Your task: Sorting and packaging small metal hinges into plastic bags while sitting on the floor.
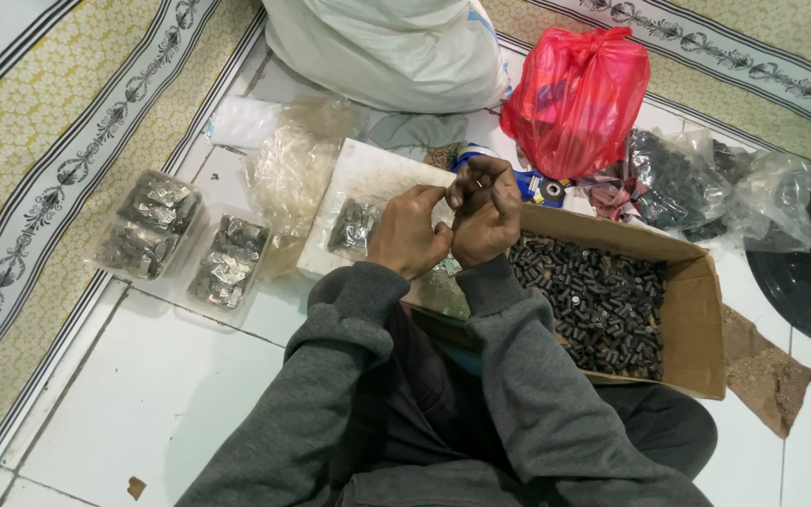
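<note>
1. I sit on the white tiled floor (152,376) with both arms drawn in, so my hands meet right in front of my chest, where I can look straight down on them.
2. My left hand (408,233) is curled, fingers bent inward toward the right one. Something small seems pinched at the tips, but it is too tiny for me to say what, or how tightly it is held.
3. My right hand (483,218) is curled too, its fingers (469,176) folded over and touching the left hand's fingertips. The two hands work as one pair on the same small spot.
4. The cardboard box (696,310) lies just beside my right knee, open at the top and full of small dark cylinders (603,305), close enough for that hand to dip in.
5. Straight ahead, just past my hands, a white board (377,174) carries a small clear bag of metal bits (354,227).
6. Two clear plastic trays (147,225) of shiny metal clips sit off to my left, apart from the box.
7. The red plastic bag (576,94), the white sack (387,47) and the clear bags of dark parts (678,178) are pushed to the far side, out of the way.
</note>
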